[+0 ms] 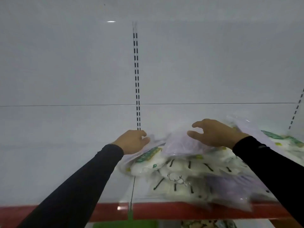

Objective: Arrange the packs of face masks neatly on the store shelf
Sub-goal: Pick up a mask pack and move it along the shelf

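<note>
- Head view, layout: a white metal store shelf [65, 162] with a red front edge strip [181, 209] carries a loose heap of clear plastic packs of face masks [181, 175]. The heap lies on the right half of the shelf, to the right of the black-slotted upright rail [137, 79] on the back panel. The left half shows only bare white board.
- Head view, hands: the left hand [133, 142], in a dark sleeve, has its fingers curled onto the far left edge of the heap and appears to pinch a pack edge there; blur prevents saying which pack. The right hand [212, 134] hovers spread and relaxed over a pale lilac pack [179, 143] tilted up on top of the heap, holding nothing; contact cannot be confirmed.
- Head view, deciding relation: the lilac pack lies between the two hands, directly below and just left of the right hand, which is the nearer. Its long axis appears to run left to right, slanting up toward the back panel.
- Head view, condition of the packs: glossy crinkled film, white masks with black ear loops [189, 165], green-and-white printed header strips [146, 157]. Packs overlap at differing angles, none squared to the shelf edge. A second lilac pack [233, 191] at front right overhangs the red strip.
- Judgement: arranging is at an early stage; the overhanging pack risks sliding off.
</note>
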Available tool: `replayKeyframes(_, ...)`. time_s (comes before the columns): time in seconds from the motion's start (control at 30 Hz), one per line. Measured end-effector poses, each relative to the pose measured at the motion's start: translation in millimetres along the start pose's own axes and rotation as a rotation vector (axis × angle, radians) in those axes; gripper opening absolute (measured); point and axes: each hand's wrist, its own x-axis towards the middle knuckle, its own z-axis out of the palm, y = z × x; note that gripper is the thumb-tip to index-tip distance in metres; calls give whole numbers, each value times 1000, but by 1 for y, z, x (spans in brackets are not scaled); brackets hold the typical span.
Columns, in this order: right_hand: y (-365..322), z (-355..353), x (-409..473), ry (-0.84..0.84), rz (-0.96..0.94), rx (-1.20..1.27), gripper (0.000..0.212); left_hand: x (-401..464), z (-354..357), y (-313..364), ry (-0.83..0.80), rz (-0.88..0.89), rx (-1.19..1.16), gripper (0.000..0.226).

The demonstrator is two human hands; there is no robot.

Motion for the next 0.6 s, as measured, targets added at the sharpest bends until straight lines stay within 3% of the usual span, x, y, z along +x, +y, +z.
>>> replayKeyframes(0.17,-41,10,6,8,-63,-47,59,5,-1,-42,-180,-80,136,49)
replayKeyframes(0.4,-70,20,14,-16,-67,-83,60,-7,-4,-49,-318,-19,31,69)
replayKeyframes(0.5,-63,20,12,-41,-24,-136,59,-9,-1,-45,-317,7,58,59)
replayKeyframes(0.6,-55,19,9,-49,-7,-138,57,-8,7,-40,-190,81,112,33)
